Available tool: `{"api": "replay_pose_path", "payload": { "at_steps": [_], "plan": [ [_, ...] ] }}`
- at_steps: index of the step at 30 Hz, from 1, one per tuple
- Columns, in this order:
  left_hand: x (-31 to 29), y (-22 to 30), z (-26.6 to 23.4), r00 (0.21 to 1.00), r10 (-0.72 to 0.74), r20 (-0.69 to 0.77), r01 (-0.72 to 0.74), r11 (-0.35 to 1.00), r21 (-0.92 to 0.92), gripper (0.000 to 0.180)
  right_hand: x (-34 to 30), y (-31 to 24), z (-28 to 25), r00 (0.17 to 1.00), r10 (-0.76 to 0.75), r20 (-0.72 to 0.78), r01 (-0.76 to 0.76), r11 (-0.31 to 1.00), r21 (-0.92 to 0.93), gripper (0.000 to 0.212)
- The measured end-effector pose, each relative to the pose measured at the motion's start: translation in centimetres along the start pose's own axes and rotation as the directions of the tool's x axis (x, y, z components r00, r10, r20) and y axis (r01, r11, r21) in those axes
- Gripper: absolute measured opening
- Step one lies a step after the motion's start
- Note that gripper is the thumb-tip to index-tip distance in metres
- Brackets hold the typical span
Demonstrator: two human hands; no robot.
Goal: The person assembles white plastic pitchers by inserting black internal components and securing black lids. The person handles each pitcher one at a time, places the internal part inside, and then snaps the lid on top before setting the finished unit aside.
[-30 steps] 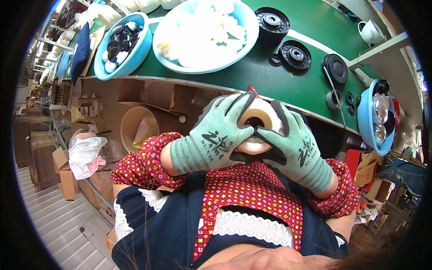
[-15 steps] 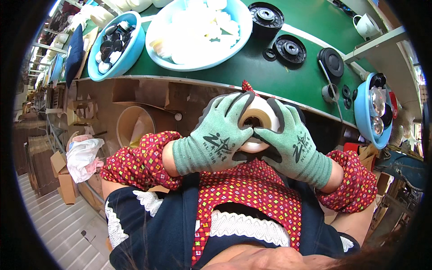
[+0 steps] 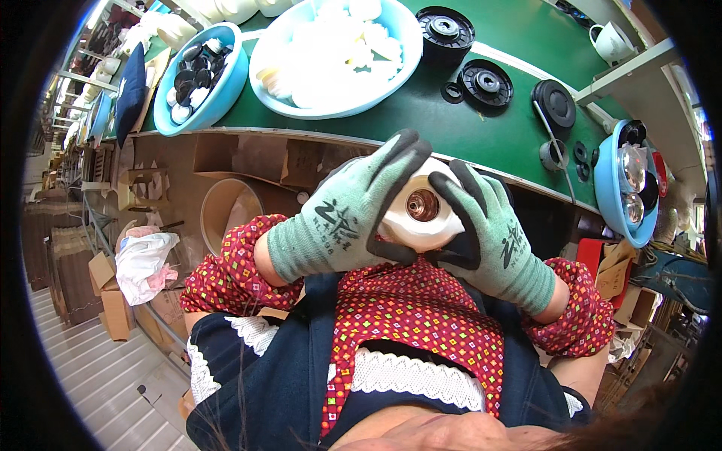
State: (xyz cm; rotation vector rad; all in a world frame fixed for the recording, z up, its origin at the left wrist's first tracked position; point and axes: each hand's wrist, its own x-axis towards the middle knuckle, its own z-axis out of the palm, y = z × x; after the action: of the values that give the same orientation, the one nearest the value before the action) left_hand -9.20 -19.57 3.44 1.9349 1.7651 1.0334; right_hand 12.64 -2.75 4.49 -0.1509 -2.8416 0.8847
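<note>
Held in front of my apron is a white, rounded flask body [image 3: 444, 219], its round mouth facing up. Inside the mouth, a shiny coppery lining [image 3: 423, 204] shows. My left hand [image 3: 350, 214], in a green knitted glove with dark grey fingers, is closed around the left side, fingers along the far edge and thumb at the near edge. On the opposite side, my right hand [image 3: 492, 237], gloved alike, curves round the body with its fingers on the upper right shoulder. The flask's underside is hidden.
Across the green bench [image 3: 353, 129] stand a blue basin [image 3: 259, 86] of white parts and a smaller blue basin [image 3: 237, 83] of black and white caps. Black ribbed discs [image 3: 485, 84] lie right of them. Another blue basin [image 3: 608, 188] is at the right. A bin [image 3: 214, 218] stands below.
A cream ring around the mouth, under my thumbs before, is no longer seen there; the coppery lining now shows. My hands have spread wider, the left one shifting left.
</note>
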Motion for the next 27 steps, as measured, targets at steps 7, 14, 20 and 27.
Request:
{"api": "replay_pose_path", "payload": {
  "at_steps": [7,14,20,27],
  "plan": [
    [-2.5,-1.3,1.6,0.887,-0.455,-0.078,0.347,0.768,-0.538,0.090,-0.4,0.2,0.1,0.996,0.045,-0.080,-0.041,0.998,0.046,0.116],
    [-1.8,-0.4,6.1,0.814,-0.564,-0.143,0.308,0.627,-0.715,0.061,-0.9,-0.5,0.5,0.982,0.020,-0.190,-0.024,1.000,-0.015,0.115],
    [0.0,0.6,6.6,0.836,-0.502,-0.220,0.236,0.692,-0.682,0.057,-2.9,-0.8,0.6,0.968,0.060,-0.245,-0.063,0.998,-0.003,0.109],
    [1.9,1.8,5.1,0.968,0.048,-0.248,-0.111,0.963,-0.247,0.043,-3.0,3.6,-1.5,0.886,0.416,-0.204,-0.192,0.729,0.657,0.082]
  ]
}}
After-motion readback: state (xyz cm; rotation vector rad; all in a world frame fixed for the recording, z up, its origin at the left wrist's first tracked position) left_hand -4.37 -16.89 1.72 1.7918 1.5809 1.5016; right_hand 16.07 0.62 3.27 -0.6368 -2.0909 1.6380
